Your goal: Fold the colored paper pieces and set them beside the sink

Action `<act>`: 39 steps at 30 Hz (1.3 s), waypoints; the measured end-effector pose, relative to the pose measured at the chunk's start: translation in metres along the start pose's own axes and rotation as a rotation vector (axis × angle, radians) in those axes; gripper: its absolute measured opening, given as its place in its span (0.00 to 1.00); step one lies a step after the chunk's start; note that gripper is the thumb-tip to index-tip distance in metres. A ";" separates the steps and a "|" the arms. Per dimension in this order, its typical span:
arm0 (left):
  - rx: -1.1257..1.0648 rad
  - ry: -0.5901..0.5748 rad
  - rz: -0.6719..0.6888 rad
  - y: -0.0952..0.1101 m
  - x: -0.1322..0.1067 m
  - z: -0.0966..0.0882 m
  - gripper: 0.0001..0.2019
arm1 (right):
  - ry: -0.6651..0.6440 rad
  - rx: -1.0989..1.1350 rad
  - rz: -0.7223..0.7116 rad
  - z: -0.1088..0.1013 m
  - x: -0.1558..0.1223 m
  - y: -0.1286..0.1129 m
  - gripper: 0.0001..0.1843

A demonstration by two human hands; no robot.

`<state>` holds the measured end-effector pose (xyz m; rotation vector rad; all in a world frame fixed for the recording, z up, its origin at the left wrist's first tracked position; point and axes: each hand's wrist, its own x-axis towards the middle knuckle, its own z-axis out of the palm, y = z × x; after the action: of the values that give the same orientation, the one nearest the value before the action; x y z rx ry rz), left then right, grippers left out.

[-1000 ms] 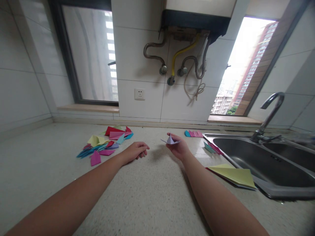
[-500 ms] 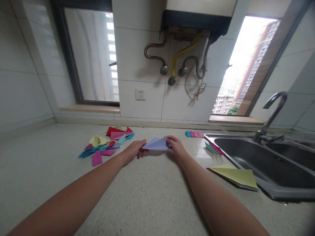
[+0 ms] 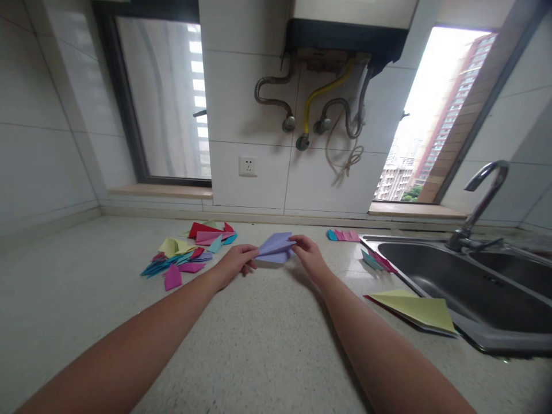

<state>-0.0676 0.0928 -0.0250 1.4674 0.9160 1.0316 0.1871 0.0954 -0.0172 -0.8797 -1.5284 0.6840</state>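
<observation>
Both my hands hold a folded lilac paper (image 3: 275, 246) just above the speckled counter (image 3: 259, 339), near its middle. My left hand (image 3: 235, 263) pinches the paper's left corner with closed fingers. My right hand (image 3: 307, 256) grips its right end, fingers curled over the top. The paper is partly unfolded, its upper flap lifted. A heap of folded coloured paper pieces (image 3: 190, 250) lies to the left of my left hand.
A steel sink (image 3: 466, 284) with a tap (image 3: 480, 198) fills the right. Yellow folded sheets (image 3: 416, 310) lie on its near rim. Small pink and teal pieces (image 3: 342, 235) and another small pile (image 3: 373, 260) sit by the sink. Tiled wall, pipes and windows stand behind.
One second ago only my right hand held the small folded paper, my left resting on the counter. My left hand has since taken the other end, and the paper has spread wider.
</observation>
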 end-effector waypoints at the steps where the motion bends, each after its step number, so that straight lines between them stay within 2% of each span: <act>1: -0.006 0.019 0.000 -0.001 0.001 -0.001 0.21 | -0.010 -0.043 -0.025 0.000 0.000 -0.001 0.13; 7: -0.044 0.072 -0.020 -0.001 0.001 -0.004 0.23 | -0.026 -0.321 -0.158 0.002 -0.006 -0.010 0.13; 16: -0.094 0.153 -0.015 -0.002 0.004 -0.008 0.23 | -0.016 -0.467 -0.256 0.007 -0.011 -0.025 0.12; 27: -0.082 0.143 -0.038 -0.004 0.003 -0.007 0.23 | -0.002 -0.507 -0.263 0.008 -0.015 -0.033 0.13; 39: -0.112 0.091 -0.027 -0.002 -0.002 -0.005 0.24 | 0.009 -0.429 -0.175 0.009 -0.026 -0.049 0.11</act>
<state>-0.0727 0.0926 -0.0269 1.3207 0.9254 1.1194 0.1714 0.0481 0.0077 -1.0465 -1.7522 0.2254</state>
